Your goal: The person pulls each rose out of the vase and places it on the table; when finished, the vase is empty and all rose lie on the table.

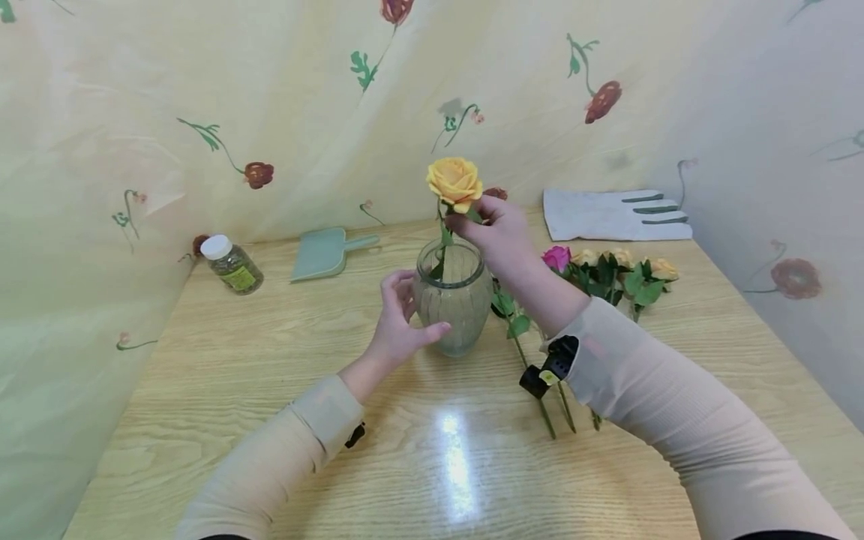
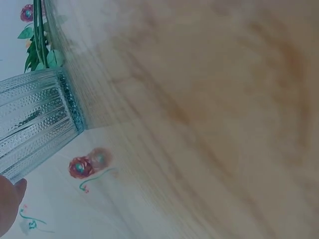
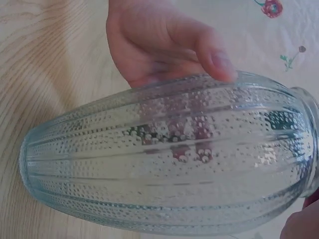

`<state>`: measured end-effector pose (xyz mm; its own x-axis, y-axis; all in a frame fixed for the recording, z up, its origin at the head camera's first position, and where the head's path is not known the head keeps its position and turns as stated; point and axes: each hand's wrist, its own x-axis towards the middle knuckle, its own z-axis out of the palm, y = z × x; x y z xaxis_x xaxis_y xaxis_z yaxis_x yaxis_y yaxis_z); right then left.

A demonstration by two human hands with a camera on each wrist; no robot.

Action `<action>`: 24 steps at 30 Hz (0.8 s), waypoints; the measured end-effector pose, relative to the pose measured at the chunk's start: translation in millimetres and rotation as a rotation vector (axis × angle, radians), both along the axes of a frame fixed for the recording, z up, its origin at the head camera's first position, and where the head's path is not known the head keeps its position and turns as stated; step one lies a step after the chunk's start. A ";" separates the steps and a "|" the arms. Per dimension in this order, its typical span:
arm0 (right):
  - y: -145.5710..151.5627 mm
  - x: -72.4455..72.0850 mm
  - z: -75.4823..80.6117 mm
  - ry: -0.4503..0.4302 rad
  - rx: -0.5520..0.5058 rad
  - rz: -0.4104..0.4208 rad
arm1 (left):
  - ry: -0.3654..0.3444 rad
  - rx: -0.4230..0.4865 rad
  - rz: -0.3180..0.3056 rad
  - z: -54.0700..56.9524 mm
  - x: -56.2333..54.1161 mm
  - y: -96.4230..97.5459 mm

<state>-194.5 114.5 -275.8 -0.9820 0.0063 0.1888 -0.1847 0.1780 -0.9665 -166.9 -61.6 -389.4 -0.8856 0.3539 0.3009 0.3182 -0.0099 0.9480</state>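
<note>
A yellow rose (image 1: 454, 183) stands upright over the mouth of a ribbed, clear glass vase (image 1: 466, 311), its stem passing down inside the rim. Just beneath the bloom, my right hand (image 1: 496, 232) pinches the stem between thumb and fingers. My left hand (image 1: 403, 322) holds the vase from its left side, thumb in front and fingers wrapped behind. In the right wrist view the left hand's thumb (image 3: 217, 59) lies on the bumpy glass, and the other fingers show blurred through the vase (image 3: 124, 169).
Right of the vase lie several flowers, with a pink rose (image 1: 556, 258) and yellow roses (image 1: 661, 268). A pale work glove (image 1: 601, 214) lies at the back right. A green dustpan (image 1: 320, 253) and a white-capped jar (image 1: 232, 264) are at the back left of the wooden table (image 1: 270, 337).
</note>
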 end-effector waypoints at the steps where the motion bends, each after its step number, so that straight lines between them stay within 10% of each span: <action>1: 0.9 -0.2 0.8 0.013 -0.033 -0.017 | 0.006 0.004 0.001 -0.4 -0.3 -0.1; 24: 49.4 -6.3 31.6 0.205 -0.799 -0.280 | 0.023 0.012 0.001 -1.3 0.5 -1.5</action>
<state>-200.9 163.9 -244.2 -0.8718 0.4484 0.1973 -0.4193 -0.4746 -0.7739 -166.5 -63.1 -390.7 -0.8787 0.3488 0.3259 0.3403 -0.0209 0.9401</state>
